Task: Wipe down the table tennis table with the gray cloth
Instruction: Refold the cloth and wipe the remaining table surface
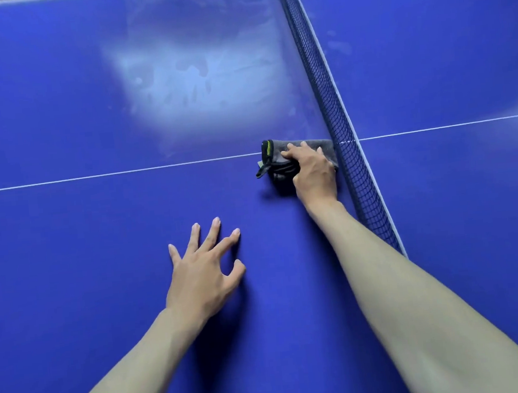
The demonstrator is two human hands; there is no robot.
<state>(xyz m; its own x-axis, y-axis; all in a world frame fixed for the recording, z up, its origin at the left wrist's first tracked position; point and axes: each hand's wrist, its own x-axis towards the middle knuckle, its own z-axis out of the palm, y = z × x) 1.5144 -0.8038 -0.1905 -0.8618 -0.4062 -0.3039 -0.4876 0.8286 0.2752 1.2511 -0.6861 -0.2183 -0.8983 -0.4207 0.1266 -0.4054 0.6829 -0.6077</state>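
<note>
The gray cloth (298, 158) is being pressed flat onto the blue desk (67, 244) by the right hand (313, 172), whose grip is narrow: the fingers (291, 154) are bent over the folded fabric and are holding it down, though it cannot be told whether the thumb is tucked beneath. The cloth is being kept bunched into a small pad, probably so that pressure is spread evenly, and it is lying on the white centre line (108, 173), just beside the net (343, 132), its right edge touching or nearly touching the mesh. It is likely being worked there so that the strip along the net is reached. A black hem with a yellow-green stripe is being shown at the cloth's left end; any lettering on it is too small to be read. The left hand (205, 273) is being rested nearer on the desk, its grip wide and holding nothing, fingertips spread on the surface, seemingly as a brace while the body is being leaned forward. Farther away, a pale, smeared glare patch (184, 77) is being reflected, where streaks and marks suggest wiping is not yet finished.
</note>
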